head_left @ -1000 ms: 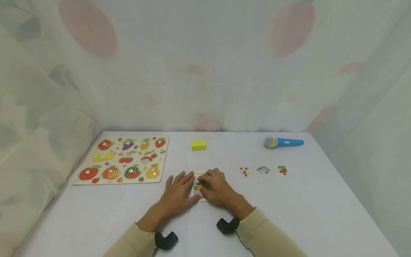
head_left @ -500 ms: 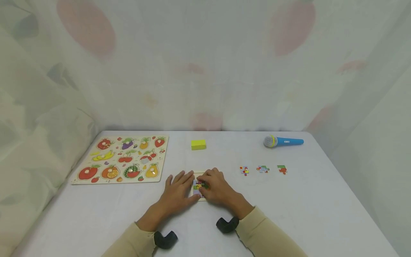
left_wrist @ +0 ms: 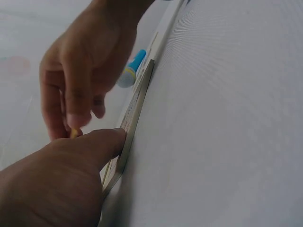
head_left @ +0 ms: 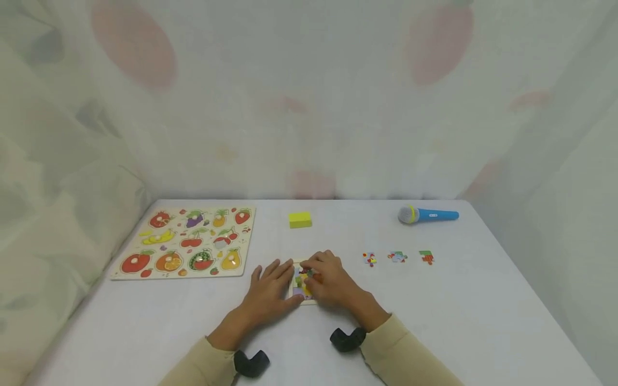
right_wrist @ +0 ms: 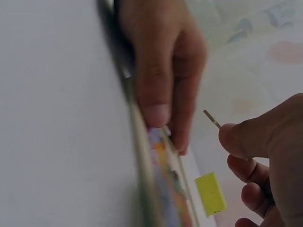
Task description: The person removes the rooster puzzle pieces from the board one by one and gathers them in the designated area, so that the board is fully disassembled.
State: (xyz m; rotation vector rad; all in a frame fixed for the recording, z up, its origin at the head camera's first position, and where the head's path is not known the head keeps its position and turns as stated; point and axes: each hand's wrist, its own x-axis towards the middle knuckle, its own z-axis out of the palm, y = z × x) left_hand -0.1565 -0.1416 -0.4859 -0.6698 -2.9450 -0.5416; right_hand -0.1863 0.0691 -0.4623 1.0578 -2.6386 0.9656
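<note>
A small jigsaw puzzle in a pale wooden tray (head_left: 309, 303) lies in front of the person, with purple, green and yellow picture parts showing. The left hand (head_left: 267, 295) rests along the tray's left side, fingers stretched out, and its thumb (left_wrist: 106, 144) presses on the near rim. Over the tray's right part, the right hand (head_left: 330, 281) pinches a thin puzzle piece (right_wrist: 211, 118) between thumb and fingers. In the right wrist view this piece is seen edge-on and held above the tray. The right hand hides part of the puzzle in the head view.
Three loose puzzle pieces (head_left: 398, 257) lie in a row to the right. A yellow block (head_left: 300, 220) sits behind the tray, and a blue toy microphone (head_left: 434, 215) at the back right. A fruit peg puzzle board (head_left: 176, 271) occupies the left side.
The right hand has shifted slightly and its fingers have come up off the puzzle with a piece, so more of the yellow picture shows. The left hand stays on the tray.
</note>
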